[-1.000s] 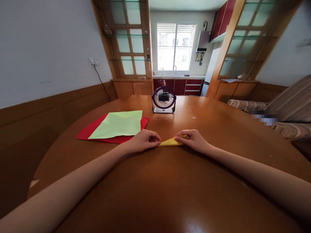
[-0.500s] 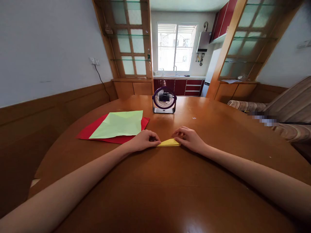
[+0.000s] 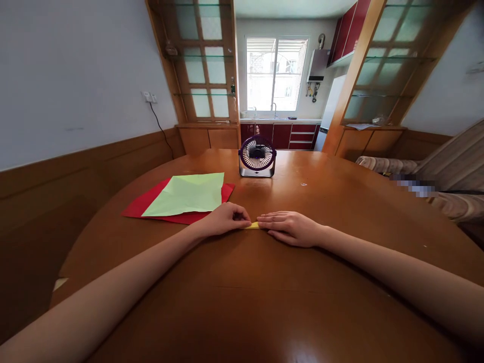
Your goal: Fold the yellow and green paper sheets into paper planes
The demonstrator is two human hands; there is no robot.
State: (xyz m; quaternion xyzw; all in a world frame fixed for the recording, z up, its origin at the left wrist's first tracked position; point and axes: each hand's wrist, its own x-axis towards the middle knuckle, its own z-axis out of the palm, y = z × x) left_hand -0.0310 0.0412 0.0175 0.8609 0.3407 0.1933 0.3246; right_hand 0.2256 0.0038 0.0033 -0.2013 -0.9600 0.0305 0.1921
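Observation:
A narrow piece of folded yellow paper (image 3: 254, 225) lies on the wooden table in front of me, mostly covered by my hands. My left hand (image 3: 227, 219) pinches its left end between thumb and fingers. Flat over its right part rests my right hand (image 3: 293, 228), fingers stretched out and pointing left, the thumb a little apart below them. Only a short yellow strip shows between the two hands.
Left of my hands, a light green sheet of paper (image 3: 185, 194) lies on red paper (image 3: 138, 205). A small purple desk fan (image 3: 257, 154) stands at the far side of the round table (image 3: 242, 312). A striped sofa (image 3: 449, 166) is at the right.
My right hand has gone from holding the right end of the yellow paper with bent fingers to lying flat over it. The left hand keeps its pinch.

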